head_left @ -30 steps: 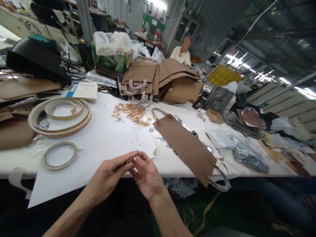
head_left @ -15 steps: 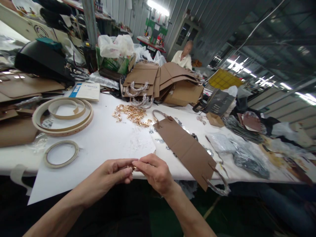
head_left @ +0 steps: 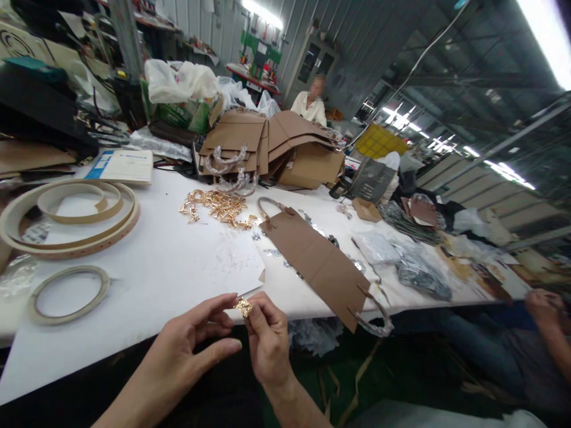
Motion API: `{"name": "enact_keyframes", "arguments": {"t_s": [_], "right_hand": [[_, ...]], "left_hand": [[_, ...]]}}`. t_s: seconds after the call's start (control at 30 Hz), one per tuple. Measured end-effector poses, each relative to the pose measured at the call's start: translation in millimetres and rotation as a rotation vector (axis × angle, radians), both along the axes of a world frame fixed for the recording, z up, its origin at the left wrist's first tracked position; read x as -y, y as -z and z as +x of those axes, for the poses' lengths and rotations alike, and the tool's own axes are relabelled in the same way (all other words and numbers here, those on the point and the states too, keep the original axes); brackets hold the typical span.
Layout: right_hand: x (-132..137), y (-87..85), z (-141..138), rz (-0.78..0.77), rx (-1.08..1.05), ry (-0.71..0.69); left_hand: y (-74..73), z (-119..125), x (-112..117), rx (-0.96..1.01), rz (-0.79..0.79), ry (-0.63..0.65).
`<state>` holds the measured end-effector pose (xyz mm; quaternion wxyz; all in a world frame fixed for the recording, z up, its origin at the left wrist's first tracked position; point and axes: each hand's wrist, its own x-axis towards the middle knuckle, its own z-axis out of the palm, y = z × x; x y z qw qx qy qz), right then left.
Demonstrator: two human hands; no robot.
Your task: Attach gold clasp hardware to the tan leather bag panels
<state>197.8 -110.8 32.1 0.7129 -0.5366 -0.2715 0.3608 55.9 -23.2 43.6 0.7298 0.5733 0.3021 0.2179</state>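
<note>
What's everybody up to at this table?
A person is handling a small gold-coloured piece by the near edge of the table. Their right hand pinches it, while the left hand is open close beside it, thumb spread from the fingers. Beyond the hands lies a pile of gold-coloured hardware, near a flat brown panel with a handle at each end. Farther back, another person in a pale top is partly hidden behind stacked brown pieces.

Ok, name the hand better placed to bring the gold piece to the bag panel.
Probably the right hand: it pinches the gold metal piece and is nearer the brown bag panel, while the left hand is open.
</note>
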Motion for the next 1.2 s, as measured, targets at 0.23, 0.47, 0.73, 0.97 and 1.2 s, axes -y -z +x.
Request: {"name": "enact_keyframes", "arguments": {"t_s": [0.23, 0.47, 0.73, 0.97, 1.2], "right_hand": [[2, 14.6, -46, 0.05, -0.781, 0.169], [15, 22.8, -35, -0.04, -0.795, 0.038], [29, 1.4, 7, -0.075, 0.363, 0.06], [29, -8.2, 20, 0.035, 0.448, -0.069], [32, -11.4, 5, 0.071, 0.661, 0.105]], "left_hand": [[-1.1, 22, 22, -0.086, 0.193, -0.205], [-2.0, 20, 13, -0.155, 0.209, -0.102], [-9.5, 11, 8, -0.188, 0.462, -0.143], [-8.6, 4, 11, -0.105, 0.623, -0.109], [-12.0, 2, 19, -0.021, 0.822, -0.141]]}}
